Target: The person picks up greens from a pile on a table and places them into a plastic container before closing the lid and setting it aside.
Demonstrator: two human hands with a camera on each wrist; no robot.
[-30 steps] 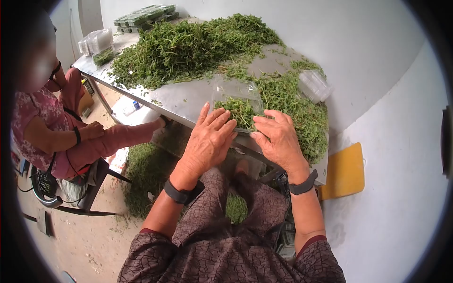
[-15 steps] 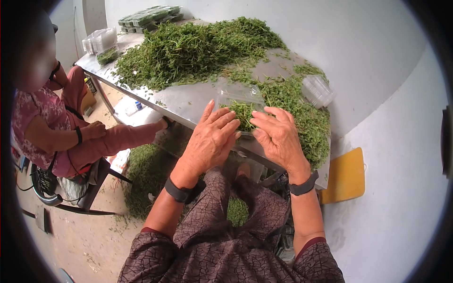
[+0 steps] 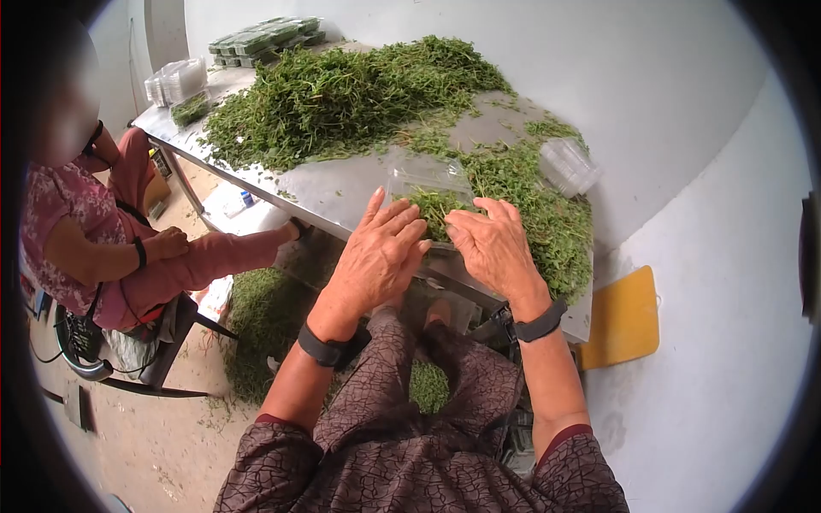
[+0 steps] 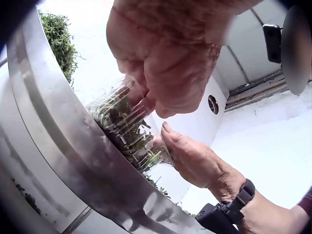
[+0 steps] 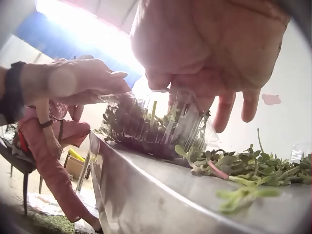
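A clear plastic clamshell box (image 5: 156,129) filled with leafy green stems (image 3: 438,205) sits at the near edge of the metal table. Its see-through lid (image 3: 428,176) is raised on the far side. My left hand (image 3: 383,256) lies over the box's left side, fingers extended and close together. Over the right side is my right hand (image 3: 496,254), its fingertips reaching in at the greens and its thumb near the front wall. In the right wrist view, some of the right fingers dip into the box while others hang outside it.
A large heap of greens (image 3: 342,98) covers the table's middle, with more spread at right (image 3: 543,222). Empty clear boxes (image 3: 569,167) stand at the right, others (image 3: 176,81) at far left, near stacked filled boxes (image 3: 265,38). A seated person (image 3: 103,239) is at left; a yellow board (image 3: 620,316) leans right.
My right hand has shifted left, further over the box, and its fingers are now at the greens. My left hand stays nearly in place at the left side.
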